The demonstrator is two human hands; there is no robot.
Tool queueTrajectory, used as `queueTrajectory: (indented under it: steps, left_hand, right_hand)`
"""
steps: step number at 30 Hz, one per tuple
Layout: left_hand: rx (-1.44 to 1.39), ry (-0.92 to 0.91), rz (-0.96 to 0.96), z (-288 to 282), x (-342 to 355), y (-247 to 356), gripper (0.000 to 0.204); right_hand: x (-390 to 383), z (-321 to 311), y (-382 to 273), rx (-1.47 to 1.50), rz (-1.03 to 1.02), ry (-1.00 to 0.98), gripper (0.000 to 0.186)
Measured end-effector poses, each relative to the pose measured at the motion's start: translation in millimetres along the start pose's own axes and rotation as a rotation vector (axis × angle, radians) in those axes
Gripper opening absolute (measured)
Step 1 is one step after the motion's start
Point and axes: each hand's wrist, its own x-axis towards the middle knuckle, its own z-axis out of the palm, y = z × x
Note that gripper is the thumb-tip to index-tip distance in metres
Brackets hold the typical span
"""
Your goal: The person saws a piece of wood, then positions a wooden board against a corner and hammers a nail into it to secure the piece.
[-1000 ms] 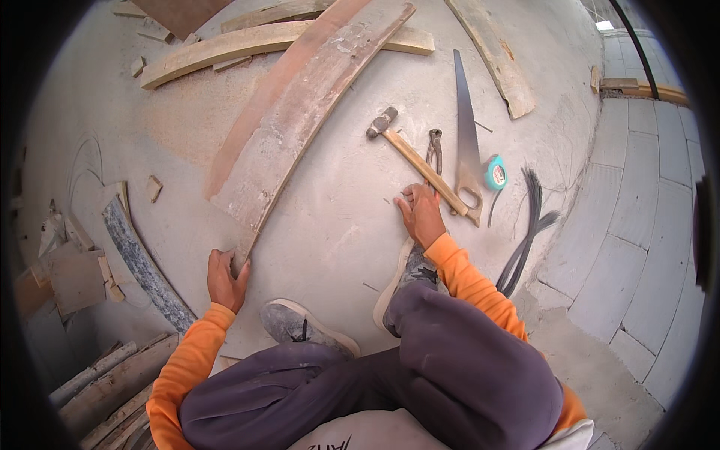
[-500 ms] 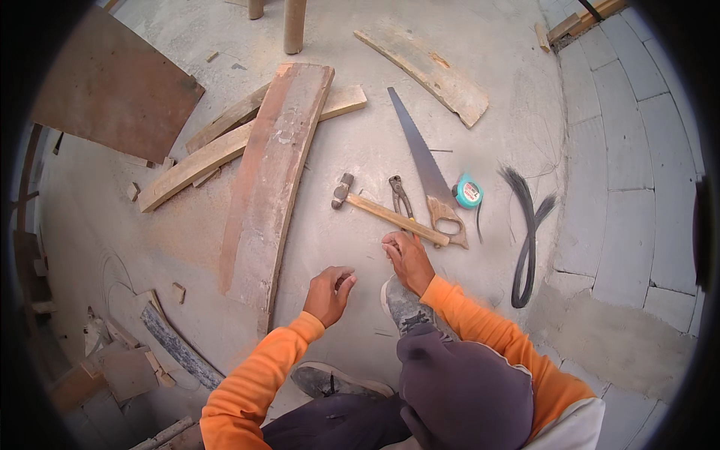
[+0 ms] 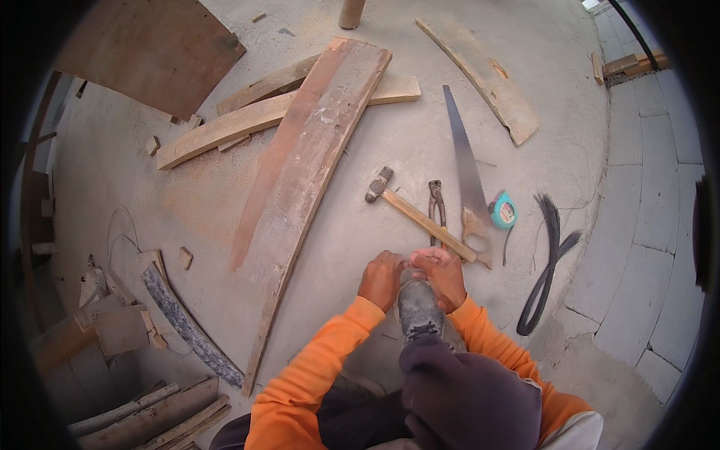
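My left hand (image 3: 382, 282) and my right hand (image 3: 442, 276) meet just above the toe of my grey shoe (image 3: 418, 309). The fingers of both are curled in with tips close together; anything between them is too small to make out. Right beyond them lies a hammer (image 3: 420, 214) with a wooden handle, its end crossing the handle of a handsaw (image 3: 469, 172). A pair of pincers (image 3: 436, 202) sits partly under the hammer handle. To the right are a teal tape measure (image 3: 503, 211) and a twisted bundle of dark wire (image 3: 551, 262).
A long wide plank (image 3: 315, 165) rests across a lighter timber (image 3: 225, 131) on the left. Another board (image 3: 480, 79) lies far right. A brown panel (image 3: 150, 56) is at far left; wood scraps (image 3: 120, 330) pile up near left. Grey blocks (image 3: 622, 210) line the right side.
My hands have come together over the shoe; before, they were apart. The view has shifted, so the tools and planks appear farther right.
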Motion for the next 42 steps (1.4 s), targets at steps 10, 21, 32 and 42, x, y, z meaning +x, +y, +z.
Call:
queueTrajectory:
  steps: [10,21,32,42]
  left_hand:
    - [0.186,0.368,0.030,-56,-41,-11,0.008]
    - [0.706,0.768,-0.410,-126,-137,-153,0.025]
    - [0.736,1.015,-0.642,-127,-211,-177,0.031]
    - [0.771,1.436,-0.699,-126,-200,-153,0.028]
  right_hand:
    - [18,-4,-9,-0.823,-0.746,0.035,0.027]
    - [58,-33,-11,-1.299,-0.693,0.245,0.032]
    - [73,19,-66,-0.652,-0.518,-0.055,0.046]
    - [89,84,-89,-0.598,-0.473,-0.295,0.045]
